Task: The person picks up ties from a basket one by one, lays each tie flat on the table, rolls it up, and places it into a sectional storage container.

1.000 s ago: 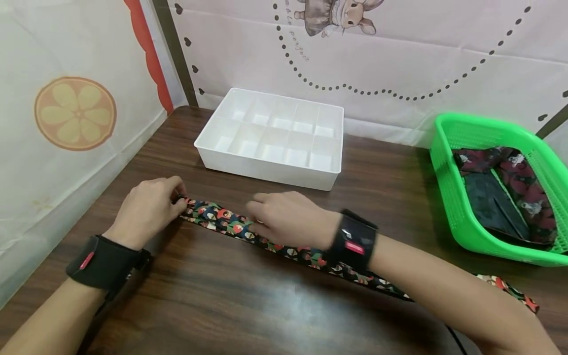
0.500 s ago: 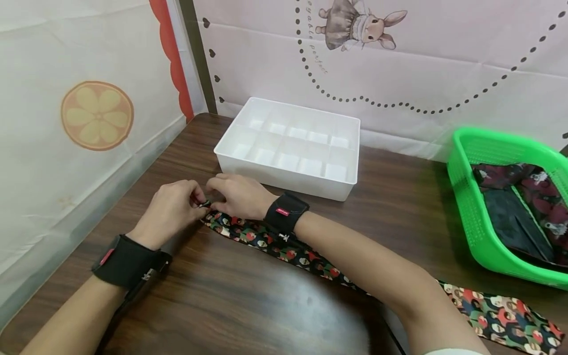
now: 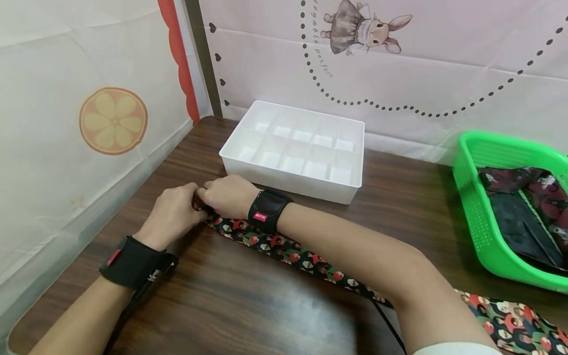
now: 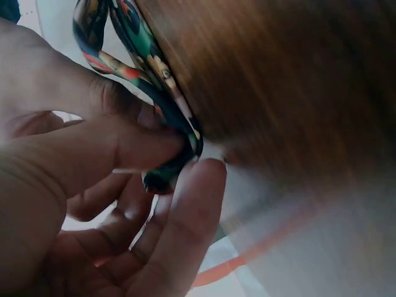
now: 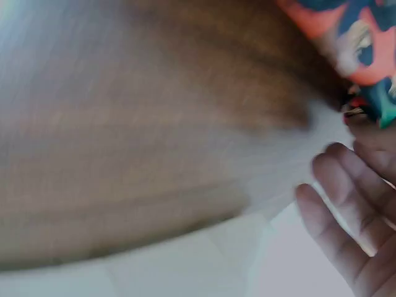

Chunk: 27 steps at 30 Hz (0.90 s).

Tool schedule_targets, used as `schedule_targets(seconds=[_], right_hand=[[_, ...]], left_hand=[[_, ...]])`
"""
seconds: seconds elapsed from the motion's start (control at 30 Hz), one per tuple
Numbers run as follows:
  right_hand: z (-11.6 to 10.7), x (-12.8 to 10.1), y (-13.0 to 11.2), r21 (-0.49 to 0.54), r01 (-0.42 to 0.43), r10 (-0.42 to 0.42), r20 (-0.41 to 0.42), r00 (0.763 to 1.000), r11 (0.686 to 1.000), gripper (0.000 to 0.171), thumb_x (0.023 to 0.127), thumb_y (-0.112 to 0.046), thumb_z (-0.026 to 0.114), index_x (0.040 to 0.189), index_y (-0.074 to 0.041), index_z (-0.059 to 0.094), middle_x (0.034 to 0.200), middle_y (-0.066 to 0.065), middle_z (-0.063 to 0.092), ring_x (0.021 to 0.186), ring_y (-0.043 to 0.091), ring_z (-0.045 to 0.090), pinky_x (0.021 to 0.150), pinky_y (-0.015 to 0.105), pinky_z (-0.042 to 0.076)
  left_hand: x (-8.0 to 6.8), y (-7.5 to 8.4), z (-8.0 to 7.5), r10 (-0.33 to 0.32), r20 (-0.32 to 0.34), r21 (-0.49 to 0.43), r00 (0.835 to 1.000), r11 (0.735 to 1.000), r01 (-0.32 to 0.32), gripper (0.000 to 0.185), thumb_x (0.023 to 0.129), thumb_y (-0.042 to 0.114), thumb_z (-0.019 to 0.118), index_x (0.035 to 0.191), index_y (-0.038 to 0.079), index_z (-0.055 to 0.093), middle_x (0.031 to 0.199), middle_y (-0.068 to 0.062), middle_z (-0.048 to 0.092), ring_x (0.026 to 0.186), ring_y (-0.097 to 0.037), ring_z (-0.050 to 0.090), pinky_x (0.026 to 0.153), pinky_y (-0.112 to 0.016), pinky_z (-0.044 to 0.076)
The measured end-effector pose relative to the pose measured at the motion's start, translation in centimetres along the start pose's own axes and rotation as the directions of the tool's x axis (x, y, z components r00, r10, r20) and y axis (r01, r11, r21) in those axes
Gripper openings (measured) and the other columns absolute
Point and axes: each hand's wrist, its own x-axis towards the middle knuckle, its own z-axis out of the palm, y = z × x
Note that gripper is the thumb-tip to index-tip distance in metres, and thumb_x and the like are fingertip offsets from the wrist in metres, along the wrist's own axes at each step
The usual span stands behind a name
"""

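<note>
A long, narrow cloth strip [image 3: 284,246] printed with small cartoon people runs diagonally over the table, partly hidden under the right forearm. My left hand [image 3: 173,214] pinches its far-left end between thumb and fingers. Right beside it, my right hand [image 3: 228,196] grips the same end, the two hands' fingertips meeting. In the left wrist view, the cloth [image 4: 179,117] is bent into a narrow fold between the fingers. The right wrist view catches several curled fingers [image 5: 337,179] just below the printed cloth [image 5: 371,49]. The strip's wider, flat end lies at the lower right.
A white divided box [image 3: 288,177] stands at the back of the table, close beyond the right hand. To the right is a green basket [image 3: 477,231] holding dark folded cloth pieces. A black cable [image 3: 388,320] hangs below the right forearm. Printed sheets line the back and left.
My right hand has moved left along the strip to its end and joined the left hand there. The view has swung leftward, and the end is now folded between the fingers.
</note>
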Motion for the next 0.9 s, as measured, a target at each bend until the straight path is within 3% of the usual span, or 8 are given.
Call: schedule_targets(seconds=[0.2,0.4,0.53,0.7,0.9], right_hand=[[0.0,0.0,0.0,-0.116,0.084,-0.085,-0.006,0.996,0.990,0.026,0.113,-0.019,0.053,0.132,-0.018,0.071,0.114,0.000,0.070,0.098,0.015,0.069,0.081,0.031,0.057],[-0.3,0.3,0.0,-0.178,0.145,-0.144,0.017,0.989,0.973,0.023,0.112,-0.018,0.055,0.125,-0.021,0.073,0.117,-0.004,0.071,0.100,0.013,0.067,0.082,0.029,0.055],[-0.5,0.2,0.5,-0.113,0.122,-0.118,0.046,0.992,0.986,0.021,0.112,-0.019,0.057,0.120,-0.020,0.076,0.114,-0.004,0.072,0.097,0.011,0.068,0.083,0.029,0.055],[-1.1,0.0,0.7,0.021,0.079,-0.081,0.069,0.994,0.997,0.022,0.111,-0.021,0.058,0.120,-0.019,0.078,0.116,-0.004,0.072,0.096,0.010,0.066,0.085,0.027,0.054],[-1.1,-0.4,1.0,0.079,0.059,-0.065,0.075,0.995,0.995,0.022,0.111,-0.018,0.059,0.121,-0.022,0.078,0.115,-0.004,0.071,0.097,0.009,0.065,0.082,0.025,0.052]], left_hand=[[0.1,0.1,0.1,-0.054,0.020,0.017,0.998,0.998,0.053,0.036,0.083,0.010,0.085,0.075,0.006,0.051,0.066,-0.006,0.049,0.061,-0.026,0.050,0.058,-0.042,0.040],[0.4,-0.3,-0.4,-0.024,0.069,0.017,0.997,1.000,0.022,0.033,0.083,0.014,0.083,0.073,0.009,0.053,0.065,-0.003,0.049,0.059,-0.023,0.049,0.058,-0.042,0.040],[0.9,-0.4,-0.7,-0.021,0.128,-0.003,0.992,1.000,0.022,0.035,0.086,0.019,0.086,0.071,0.012,0.055,0.064,0.001,0.047,0.060,-0.019,0.046,0.058,-0.037,0.036],[0.9,-0.8,-0.8,0.000,0.157,0.002,0.988,1.000,0.000,0.027,0.088,0.013,0.083,0.076,0.008,0.059,0.067,0.000,0.054,0.062,-0.020,0.048,0.059,-0.038,0.038],[1.2,-1.0,-0.7,-0.011,0.203,-0.007,0.979,1.000,0.013,0.023,0.087,0.013,0.085,0.079,0.008,0.064,0.073,0.000,0.061,0.066,-0.020,0.052,0.061,-0.038,0.041]])
